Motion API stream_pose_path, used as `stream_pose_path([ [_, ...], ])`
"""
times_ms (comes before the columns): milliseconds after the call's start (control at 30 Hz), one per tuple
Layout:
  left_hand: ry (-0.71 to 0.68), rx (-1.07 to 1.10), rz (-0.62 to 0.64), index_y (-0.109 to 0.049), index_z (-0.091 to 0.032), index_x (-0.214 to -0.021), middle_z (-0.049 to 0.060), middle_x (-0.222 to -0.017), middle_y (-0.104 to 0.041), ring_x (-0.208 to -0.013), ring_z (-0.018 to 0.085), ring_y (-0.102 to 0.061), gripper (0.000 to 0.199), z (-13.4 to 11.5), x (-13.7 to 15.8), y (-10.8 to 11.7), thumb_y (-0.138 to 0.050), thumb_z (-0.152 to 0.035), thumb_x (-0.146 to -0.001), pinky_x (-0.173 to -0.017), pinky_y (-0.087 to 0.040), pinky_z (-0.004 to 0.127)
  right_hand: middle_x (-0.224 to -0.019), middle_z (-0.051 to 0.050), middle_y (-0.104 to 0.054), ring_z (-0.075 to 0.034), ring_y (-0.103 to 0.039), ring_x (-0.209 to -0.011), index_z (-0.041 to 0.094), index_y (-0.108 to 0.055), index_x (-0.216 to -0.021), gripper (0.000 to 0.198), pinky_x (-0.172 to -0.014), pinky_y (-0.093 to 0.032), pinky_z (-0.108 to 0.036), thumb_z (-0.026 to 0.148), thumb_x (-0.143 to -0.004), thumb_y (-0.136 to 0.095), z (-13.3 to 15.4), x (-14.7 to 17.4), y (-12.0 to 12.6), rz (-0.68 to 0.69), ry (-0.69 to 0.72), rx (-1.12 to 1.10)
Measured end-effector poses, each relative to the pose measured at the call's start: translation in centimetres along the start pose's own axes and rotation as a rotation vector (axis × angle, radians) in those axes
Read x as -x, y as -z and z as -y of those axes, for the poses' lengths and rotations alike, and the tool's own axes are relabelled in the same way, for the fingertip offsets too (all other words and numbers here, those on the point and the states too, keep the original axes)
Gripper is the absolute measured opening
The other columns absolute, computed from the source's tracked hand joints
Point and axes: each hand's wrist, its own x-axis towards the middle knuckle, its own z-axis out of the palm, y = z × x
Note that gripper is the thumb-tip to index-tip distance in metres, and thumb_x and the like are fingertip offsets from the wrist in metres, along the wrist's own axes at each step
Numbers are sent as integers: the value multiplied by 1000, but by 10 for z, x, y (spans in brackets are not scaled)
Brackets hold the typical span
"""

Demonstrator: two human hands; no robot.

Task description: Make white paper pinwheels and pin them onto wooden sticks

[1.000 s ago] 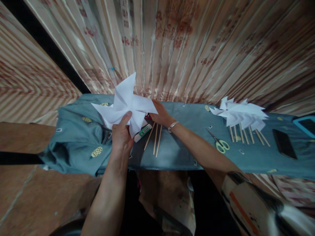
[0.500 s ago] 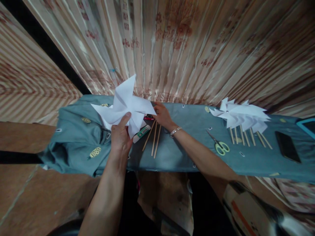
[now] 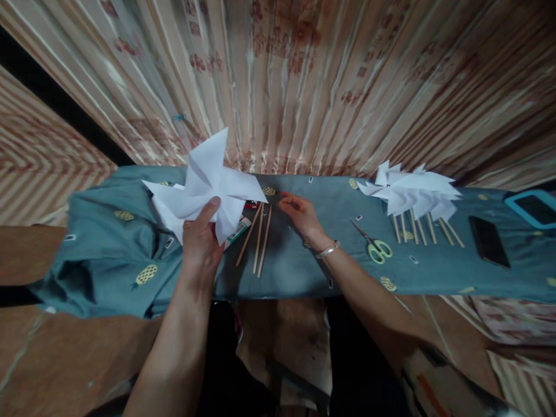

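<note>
My left hand (image 3: 202,234) grips a white paper pinwheel (image 3: 211,182), thumb pressed near its centre and the other fingers behind it. Its folded points spread above the cloth. To the right, my right hand (image 3: 300,213) hovers with thumb and fingers pinched together; whatever they hold, if anything, is too small to make out. Between the hands lie a few thin wooden sticks (image 3: 258,246), a green-and-white tube (image 3: 237,230) partly covered by the pinwheel, and a small red item (image 3: 251,204). More white paper (image 3: 167,211) shows behind the pinwheel on the left.
Finished pinwheels on sticks (image 3: 417,191) lie overlapped at the right. Scissors with pale green handles (image 3: 379,250) rest nearer me. A dark phone (image 3: 489,241) and a blue-framed device (image 3: 532,208) lie farther right. Green cloth (image 3: 299,278) covers the narrow table against a curtain (image 3: 278,104).
My right hand has drawn away from the pinwheel's right side and the red item, moving right with fingers pinched. My left hand keeps the pinwheel. The whole view has shifted slightly.
</note>
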Motion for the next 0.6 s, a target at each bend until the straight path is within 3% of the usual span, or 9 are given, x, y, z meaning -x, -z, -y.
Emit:
stream_pose_path([
  [100, 56, 30, 1, -72, -17, -97, 5, -98, -78, -100, 24, -72, 33, 9, 9, -9, -76, -14, -64, -86, -61, 33, -116, -9, -72, -24, -65, -114, 20, -67, -77, 12, -99, -49, -42, 30, -81, -62, -11, 26, 29, -28, -23, 97],
  [200, 138, -1, 55, -72, -17, -91, 5, -90, -78, -98, 24, -73, 29, 23, 20, -18, -78, -16, -63, -86, -60, 34, -107, -11, -73, -26, -62, -120, 21, -65, -76, 12, -103, -47, -46, 26, -83, -57, -18, 49, 58, -93, 85, 303],
  [367, 192, -46, 148, -72, -17, -82, 5, -82, -77, -100, 27, -72, 24, 42, 33, -34, -81, -19, -59, -89, -58, 38, -133, -18, -62, -29, -50, -133, 18, -64, -88, 15, -112, -40, -53, 19, -89, -49, -17, 71, 83, -37, 290, 694],
  [500, 206, -36, 163, -71, -17, -78, 4, -75, -75, -97, 28, -73, 24, 52, 38, -46, -82, -20, -57, -93, -57, 42, -135, -17, -61, -29, -48, -136, 18, -66, -91, 17, -113, -40, -53, 18, -90, -49, -15, 77, 86, 58, 324, 724],
  [600, 209, -17, 189, -70, -15, -75, 5, -76, -75, -95, 29, -73, 22, 59, 39, -52, -82, -19, -56, -91, -57, 45, -131, -14, -64, -28, -56, -128, 20, -68, -85, 15, -110, -44, -50, 26, -90, -54, -18, 76, 93, -2, 233, 605],
])
